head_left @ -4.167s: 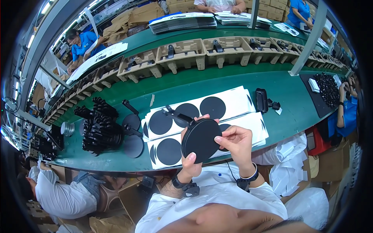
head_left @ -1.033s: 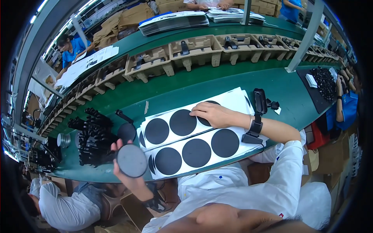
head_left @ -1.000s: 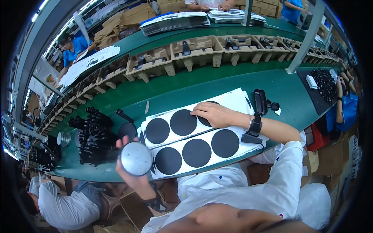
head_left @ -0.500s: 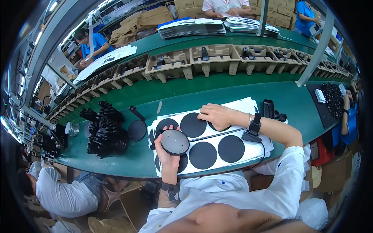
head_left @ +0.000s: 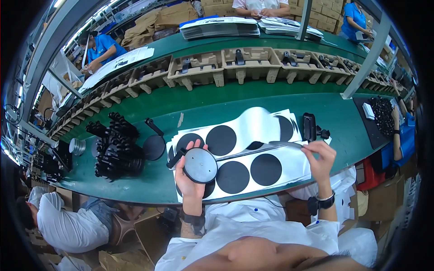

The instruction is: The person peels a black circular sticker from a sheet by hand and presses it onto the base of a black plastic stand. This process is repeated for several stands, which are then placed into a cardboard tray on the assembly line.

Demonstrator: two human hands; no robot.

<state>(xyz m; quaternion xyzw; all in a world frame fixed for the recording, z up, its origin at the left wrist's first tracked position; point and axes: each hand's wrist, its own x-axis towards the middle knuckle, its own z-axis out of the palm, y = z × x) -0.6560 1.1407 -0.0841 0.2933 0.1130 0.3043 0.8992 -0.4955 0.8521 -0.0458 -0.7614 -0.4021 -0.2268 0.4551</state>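
In the head view, the left hand [head_left: 189,176] grasps a round base [head_left: 201,165], grey face up, above the left part of the sheet stack [head_left: 294,165]. The right hand [head_left: 320,158], by the stack's right end, pinches a thin dark disc [head_left: 285,144], probably a sticker, seen nearly edge-on. Black stands [head_left: 118,151] crowd the bench [head_left: 339,119] left of the stack.
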